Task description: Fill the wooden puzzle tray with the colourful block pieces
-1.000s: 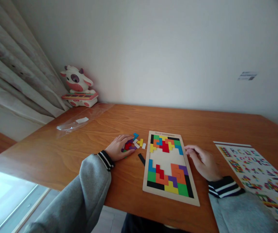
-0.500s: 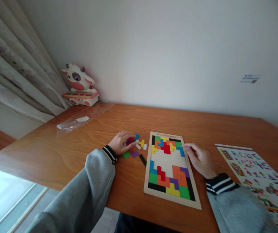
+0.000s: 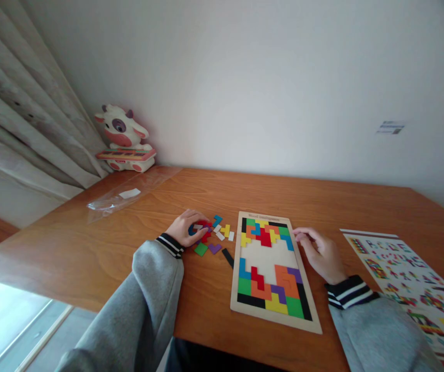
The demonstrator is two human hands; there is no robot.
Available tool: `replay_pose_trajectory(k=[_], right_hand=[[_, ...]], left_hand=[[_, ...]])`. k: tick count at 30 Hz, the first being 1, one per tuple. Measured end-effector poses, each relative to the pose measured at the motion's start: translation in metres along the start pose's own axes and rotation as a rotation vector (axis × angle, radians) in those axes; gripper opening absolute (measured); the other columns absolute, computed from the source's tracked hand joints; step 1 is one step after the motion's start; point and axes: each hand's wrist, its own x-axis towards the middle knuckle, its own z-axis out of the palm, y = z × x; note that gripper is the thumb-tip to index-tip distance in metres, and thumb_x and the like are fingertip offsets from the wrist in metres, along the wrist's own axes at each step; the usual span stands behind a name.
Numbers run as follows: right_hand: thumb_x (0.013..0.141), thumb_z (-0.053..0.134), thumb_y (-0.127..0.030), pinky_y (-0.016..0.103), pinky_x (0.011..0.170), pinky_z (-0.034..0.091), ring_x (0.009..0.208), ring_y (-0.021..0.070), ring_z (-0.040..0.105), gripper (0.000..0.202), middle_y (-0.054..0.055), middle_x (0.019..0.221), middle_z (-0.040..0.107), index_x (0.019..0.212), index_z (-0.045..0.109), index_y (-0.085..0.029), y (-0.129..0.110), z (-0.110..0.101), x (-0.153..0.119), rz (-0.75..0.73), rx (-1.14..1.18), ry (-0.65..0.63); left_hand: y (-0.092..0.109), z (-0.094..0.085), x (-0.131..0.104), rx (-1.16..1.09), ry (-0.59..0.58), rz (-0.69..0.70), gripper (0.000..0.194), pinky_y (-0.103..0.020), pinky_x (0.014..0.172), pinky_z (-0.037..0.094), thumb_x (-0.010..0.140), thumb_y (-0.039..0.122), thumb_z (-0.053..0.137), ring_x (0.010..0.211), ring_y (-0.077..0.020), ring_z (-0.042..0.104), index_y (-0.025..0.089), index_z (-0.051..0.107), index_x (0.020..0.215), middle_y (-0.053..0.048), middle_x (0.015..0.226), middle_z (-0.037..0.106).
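Observation:
My left hand point(image 3: 188, 228) rests over a pile of loose coloured pieces, its thumb and fingers apart around red and purple ones. Near it lie a green piece point(image 3: 201, 249), a purple piece point(image 3: 215, 249), a yellow piece point(image 3: 225, 230), a blue piece point(image 3: 217, 220), small white pieces and a black bar point(image 3: 227, 257). The wooden puzzle board point(image 3: 276, 323) has coloured pieces fitted at its top and bottom, with a bare middle. My right hand point(image 3: 320, 253) is at the board's right edge, fingertips bent together; whether they hold anything is hidden.
A printed pattern sheet point(image 3: 408, 279) lies on the right of the wooden table point(image 3: 129, 258). At the back left are a clear plastic bag point(image 3: 109, 204) and a cow toy with a keyboard point(image 3: 125, 139). A curtain point(image 3: 20, 113) hangs at the left.
My left hand has shifted slightly left, uncovering more of the red, purple and blue pieces. My right hand stays beside the board. The view has moved slightly.

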Motion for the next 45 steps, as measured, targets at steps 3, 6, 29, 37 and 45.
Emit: replay_pose_trajectory(k=[3, 6, 29, 37, 45], right_hand=[[0.094, 0.049, -0.045, 0.034, 0.069, 0.055, 0.077, 0.0224, 0.071, 0.032, 0.006, 0.084, 0.075, 0.092, 0.070, -0.022, 0.000, 0.000, -0.001, 0.024, -0.006, 0.009], [0.093, 0.050, -0.043, 0.034, 0.069, 0.055, 0.075, 0.0217, 0.070, 0.030, 0.006, 0.082, 0.074, 0.092, 0.070, -0.021, 0.002, -0.001, -0.002, 0.047, -0.001, 0.017], [0.091, 0.049, -0.042, 0.032, 0.065, 0.053, 0.075, 0.0215, 0.070, 0.029, 0.006, 0.084, 0.075, 0.093, 0.070, -0.022, 0.023, 0.001, 0.014, 0.048, -0.032, -0.050], [0.093, 0.050, -0.039, 0.031, 0.067, 0.054, 0.073, 0.0201, 0.069, 0.027, 0.005, 0.080, 0.073, 0.094, 0.070, -0.022, 0.021, -0.005, 0.016, 0.033, 0.006, 0.015], [0.092, 0.051, -0.040, 0.031, 0.068, 0.053, 0.074, 0.0204, 0.068, 0.026, 0.005, 0.081, 0.073, 0.093, 0.071, -0.022, 0.025, -0.010, 0.015, 0.051, -0.024, 0.052]], left_hand=[[0.000, -0.001, -0.001, 0.003, -0.019, 0.004, 0.032, -0.040, 0.092, 0.051, 0.088, 0.042, 0.059, 0.097, -0.0241, 0.065, 0.020, 0.068, 0.110, -0.009, 0.106, 0.072], [-0.001, -0.001, -0.001, -0.010, -0.042, 0.015, 0.033, -0.042, 0.095, 0.050, 0.088, 0.040, 0.057, 0.101, -0.0250, 0.064, 0.020, 0.067, 0.113, -0.010, 0.110, 0.071], [0.027, 0.015, -0.011, -0.062, -0.043, 0.254, 0.032, -0.040, 0.098, 0.044, 0.082, 0.043, 0.075, 0.102, -0.0226, 0.068, 0.025, 0.073, 0.109, -0.006, 0.101, 0.077], [0.032, 0.016, -0.011, -0.061, -0.007, 0.271, 0.023, -0.033, 0.086, 0.053, 0.090, 0.026, 0.068, 0.088, -0.0169, 0.071, 0.023, 0.071, 0.113, -0.005, 0.096, 0.078], [0.036, 0.014, -0.003, -0.178, 0.036, 0.237, 0.025, -0.030, 0.084, 0.058, 0.088, 0.024, 0.071, 0.090, -0.0167, 0.070, 0.022, 0.071, 0.113, -0.006, 0.097, 0.078]])
